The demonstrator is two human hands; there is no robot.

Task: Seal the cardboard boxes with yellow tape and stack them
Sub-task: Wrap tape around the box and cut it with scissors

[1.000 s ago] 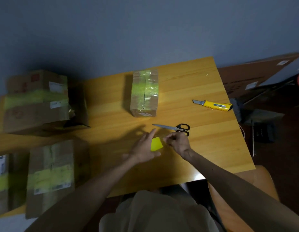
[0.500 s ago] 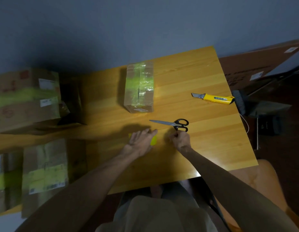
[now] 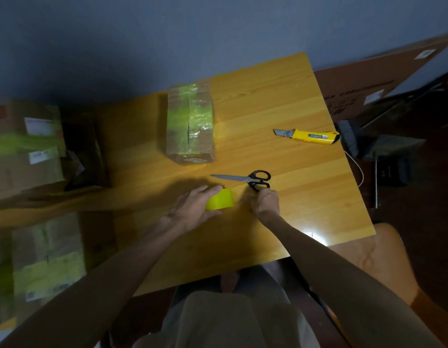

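Your left hand (image 3: 192,209) held the yellow tape (image 3: 220,199) low over the bench (image 3: 305,197), its fingers (image 3: 213,190) wrapped around the roll. Your right hand (image 3: 264,202) sat just beside the roll with its fingers curled together near the roll's edge; whether they pinched a free end of tape I could not tell. The box (image 3: 190,121) in the middle of the bench, well apart from your hands, already carried yellow tape across its top seam.

The likely trouble was the tape itself: if you lost the loose end it would fall back onto the roll, and if you pulled at an angle the strip could tear or fold onto itself.

The scissors (image 3: 245,178) lay closed just beyond your right hand, with their black handles almost touching it, so a careless pull could have knocked them. The utility knife (image 3: 310,136) rested near the right edge with some of its blade out, worth minding when you reached that way. More taped boxes (image 3: 27,146) sat at the left, and another taped box (image 3: 47,254) below them; nothing stood between the roll and the middle box.
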